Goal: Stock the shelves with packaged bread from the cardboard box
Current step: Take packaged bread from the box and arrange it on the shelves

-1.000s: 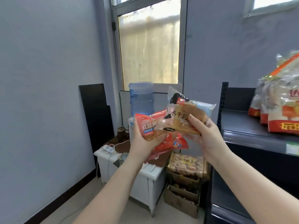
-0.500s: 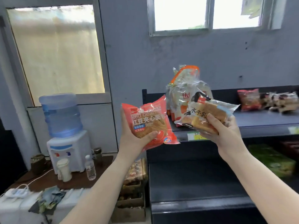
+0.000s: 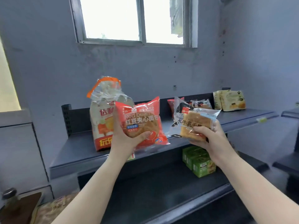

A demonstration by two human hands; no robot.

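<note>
My left hand point(image 3: 125, 139) grips a red packet of red bean bread point(image 3: 142, 122), held upright over the front of the upper shelf point(image 3: 77, 151). My right hand point(image 3: 210, 139) grips a clear packet of sliced milk bread point(image 3: 194, 122) just to the right, also above that shelf. Behind the red packet stands a tall bag of toast point(image 3: 103, 113) with an orange top. Further back on the shelf lie several small bread packets point(image 3: 200, 103), and cream-coloured packs point(image 3: 229, 101) stand at the far right.
Green boxes point(image 3: 199, 162) sit on the lower shelf point(image 3: 153, 188) under my right hand. A window point(image 3: 134, 20) is in the wall above. Packets in a box point(image 3: 53, 207) show at the bottom left, next to a brown table edge point(image 3: 21, 209).
The view has swung right from the water dispenser to face the shelves. Both hands have carried their packets with it, and the two packets are now apart, side by side above the upper shelf.
</note>
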